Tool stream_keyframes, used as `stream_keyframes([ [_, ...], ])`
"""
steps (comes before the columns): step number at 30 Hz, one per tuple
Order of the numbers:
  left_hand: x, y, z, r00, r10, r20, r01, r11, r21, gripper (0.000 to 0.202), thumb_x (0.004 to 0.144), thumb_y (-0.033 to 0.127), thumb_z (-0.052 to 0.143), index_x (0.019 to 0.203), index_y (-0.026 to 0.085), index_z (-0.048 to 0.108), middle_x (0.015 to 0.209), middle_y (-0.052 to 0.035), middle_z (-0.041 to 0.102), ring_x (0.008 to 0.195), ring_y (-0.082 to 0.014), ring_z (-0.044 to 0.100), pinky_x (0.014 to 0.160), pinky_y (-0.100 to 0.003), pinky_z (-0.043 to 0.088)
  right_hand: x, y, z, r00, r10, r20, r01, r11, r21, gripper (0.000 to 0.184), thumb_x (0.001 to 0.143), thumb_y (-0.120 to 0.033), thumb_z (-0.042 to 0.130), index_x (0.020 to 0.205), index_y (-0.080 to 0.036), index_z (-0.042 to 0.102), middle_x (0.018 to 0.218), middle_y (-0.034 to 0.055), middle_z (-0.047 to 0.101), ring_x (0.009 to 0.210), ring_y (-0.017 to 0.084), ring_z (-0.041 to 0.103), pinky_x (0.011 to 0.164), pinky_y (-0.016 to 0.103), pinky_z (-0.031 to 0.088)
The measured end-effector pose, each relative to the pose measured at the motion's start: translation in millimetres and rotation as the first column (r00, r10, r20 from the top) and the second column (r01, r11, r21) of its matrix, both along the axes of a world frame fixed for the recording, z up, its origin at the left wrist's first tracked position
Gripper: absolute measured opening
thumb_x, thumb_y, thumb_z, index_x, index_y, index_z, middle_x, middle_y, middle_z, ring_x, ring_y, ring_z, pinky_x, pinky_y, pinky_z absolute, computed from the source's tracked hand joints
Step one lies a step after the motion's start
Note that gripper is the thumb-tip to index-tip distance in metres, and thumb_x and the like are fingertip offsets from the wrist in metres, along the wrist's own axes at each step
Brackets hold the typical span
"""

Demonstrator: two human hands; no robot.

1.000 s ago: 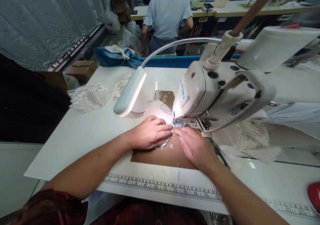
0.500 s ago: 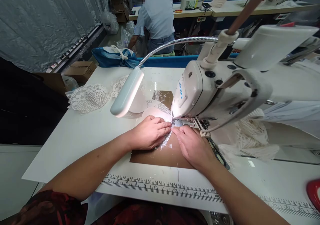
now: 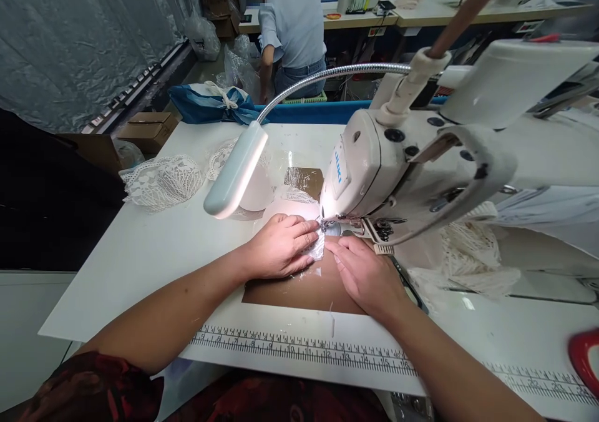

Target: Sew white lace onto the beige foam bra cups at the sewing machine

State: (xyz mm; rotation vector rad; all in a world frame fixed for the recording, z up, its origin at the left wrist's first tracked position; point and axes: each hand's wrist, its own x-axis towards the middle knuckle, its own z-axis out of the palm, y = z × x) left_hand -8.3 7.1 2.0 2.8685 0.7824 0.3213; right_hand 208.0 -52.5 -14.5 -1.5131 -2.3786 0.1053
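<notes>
My left hand [image 3: 283, 246] lies over a white lace-edged fabric piece [image 3: 318, 247], thumb apart from the fingers, pressing it down just left of the needle area. My right hand [image 3: 358, 266] rests palm down on the brown sheet [image 3: 299, 294], its fingers stretched toward the lace's right edge; I see nothing held in it. The sewing machine [image 3: 360, 163] stands over the fabric, its presser foot [image 3: 324, 224] close to my left fingertips. A pale pink-white rounded part of the fabric spreads behind my left hand.
A lamp [image 3: 236, 171] on a bendy metal neck hangs over the table. Folded lace [image 3: 163, 181] lies to the left, more lace [image 3: 472, 253] to the right. A printed ruler [image 3: 299, 347] runs along the front edge; a red handle [image 3: 584, 359] is far right. Beyond sits another person [image 3: 299, 35].
The lace piece has turned and moved under the presser foot, its loose end now shorter. My right fingertips have shifted slightly right and down. The person behind has drawn an arm in.
</notes>
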Motion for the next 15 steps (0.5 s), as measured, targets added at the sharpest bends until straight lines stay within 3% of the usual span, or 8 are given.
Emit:
stream_keyframes([
  [5, -2.5, -2.1, 0.8, 0.998, -0.004, 0.064, 0.007, 0.998, -0.059, 0.032, 0.091, 0.039, 0.048, 0.103, 0.014, 0.064, 0.108, -0.0117, 0.064, 0.094, -0.0221, 0.056, 0.085, -0.036, 0.04, 4.1, -0.9, -1.1, 0.995, 0.092, -0.033, -0.091, 0.995, 0.039, 0.033, 0.086, -0.012, 0.044, 0.109, -0.016, 0.067, 0.093, 0.0074, 0.068, 0.083, 0.019, 0.059, 0.068, 0.028, 0.044],
  [9, 1.2, -3.4, -2.8, 0.998, 0.043, 0.055, -0.041, 0.999, -0.03, 0.029, 0.095, 0.028, 0.042, 0.084, 0.014, 0.065, 0.083, -0.0079, 0.063, 0.079, -0.0181, 0.054, 0.076, -0.032, 0.04, 3.9, -1.0, -1.6, 0.992, 0.111, -0.056, -0.107, 0.992, 0.07, 0.031, 0.085, -0.011, 0.045, 0.105, -0.016, 0.068, 0.089, 0.0057, 0.068, 0.079, 0.018, 0.059, 0.067, 0.028, 0.044],
  [15, 1.3, -1.8, -2.3, 0.996, 0.049, 0.079, -0.042, 0.996, -0.084, 0.025, 0.092, 0.026, 0.044, 0.084, 0.014, 0.064, 0.078, -0.0065, 0.062, 0.075, -0.0181, 0.054, 0.072, -0.031, 0.039, 3.9, -1.8, -0.8, 0.985, 0.126, -0.121, -0.121, 0.991, 0.055, 0.03, 0.085, -0.01, 0.045, 0.104, -0.015, 0.067, 0.089, 0.0049, 0.069, 0.08, 0.018, 0.061, 0.069, 0.028, 0.046],
])
